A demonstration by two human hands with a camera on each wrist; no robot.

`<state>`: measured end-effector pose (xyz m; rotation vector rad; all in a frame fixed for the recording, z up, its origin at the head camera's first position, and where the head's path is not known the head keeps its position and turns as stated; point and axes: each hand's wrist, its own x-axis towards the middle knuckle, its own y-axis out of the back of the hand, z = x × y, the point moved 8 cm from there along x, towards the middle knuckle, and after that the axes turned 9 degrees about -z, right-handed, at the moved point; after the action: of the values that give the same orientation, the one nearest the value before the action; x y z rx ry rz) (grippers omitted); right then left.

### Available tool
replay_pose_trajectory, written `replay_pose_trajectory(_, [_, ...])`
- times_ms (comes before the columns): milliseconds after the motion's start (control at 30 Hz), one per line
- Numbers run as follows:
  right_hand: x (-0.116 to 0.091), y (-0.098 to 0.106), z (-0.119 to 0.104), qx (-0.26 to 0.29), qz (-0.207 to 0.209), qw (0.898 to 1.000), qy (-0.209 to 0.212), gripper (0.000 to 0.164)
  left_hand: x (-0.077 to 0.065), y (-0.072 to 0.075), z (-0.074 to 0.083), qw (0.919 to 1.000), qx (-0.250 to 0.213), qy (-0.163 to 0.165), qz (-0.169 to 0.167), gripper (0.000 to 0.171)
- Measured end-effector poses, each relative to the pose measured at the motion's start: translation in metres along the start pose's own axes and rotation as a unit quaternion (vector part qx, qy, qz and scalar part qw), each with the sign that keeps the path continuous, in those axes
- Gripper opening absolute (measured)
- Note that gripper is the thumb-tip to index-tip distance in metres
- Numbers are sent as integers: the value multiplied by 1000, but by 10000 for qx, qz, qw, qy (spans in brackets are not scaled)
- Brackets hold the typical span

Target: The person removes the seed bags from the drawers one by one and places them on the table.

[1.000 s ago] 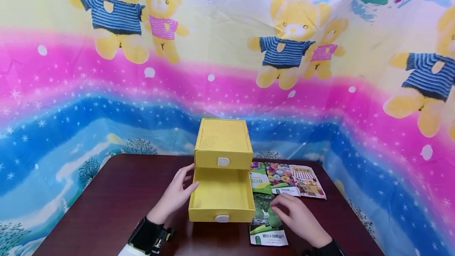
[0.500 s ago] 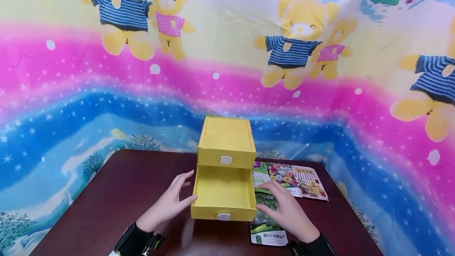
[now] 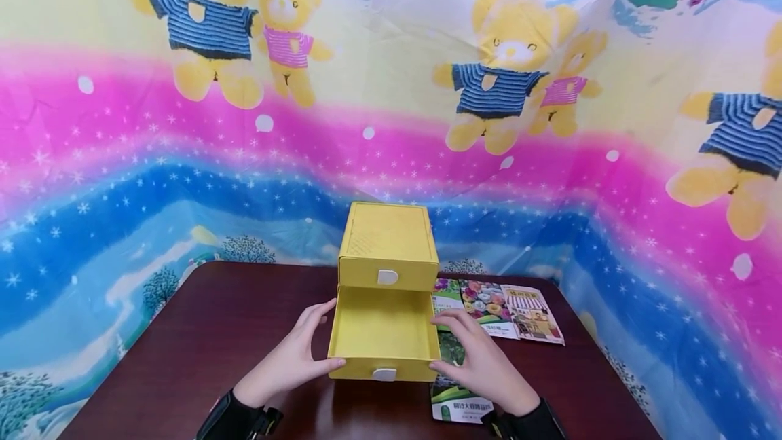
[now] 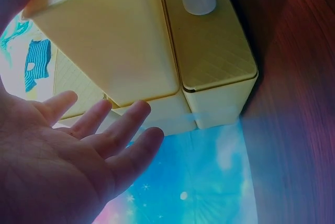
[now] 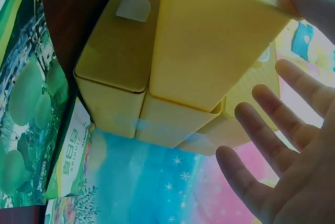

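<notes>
A yellow cabinet (image 3: 387,231) stands on the table, its middle drawer (image 3: 381,328) pulled out with a bare inside. My left hand (image 3: 284,362) is at the drawer's left side, its thumb on the front corner and its fingers spread beside the wall. Opposite it, my right hand (image 3: 485,362) has its thumb at the front right corner, fingers loosely extended along that side. Both wrist views show the fingers apart from the side walls, and the bottom drawer (image 4: 214,41) closed below. The top drawer (image 3: 360,271) is also closed.
Right of the cabinet lie printed seed packets: a green one (image 3: 461,407) partly under my right hand, a flower one (image 3: 485,299), and one with a striped awning (image 3: 533,314). A patterned cloth (image 3: 366,87) hangs behind the dark wooden table (image 3: 238,318).
My right hand has moved left from above the green packet to the drawer's right side. Both thumbs have come onto the front corners. The drawer stays pulled out.
</notes>
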<state>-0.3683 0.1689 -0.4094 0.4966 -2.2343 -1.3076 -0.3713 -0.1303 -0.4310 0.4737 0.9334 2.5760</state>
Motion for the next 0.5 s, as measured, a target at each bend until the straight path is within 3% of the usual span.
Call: replay_pose_trajectory(500, [0,-1,1,148,10,9999,-24,60,0,2,-1,9998,-101,164,18,101])
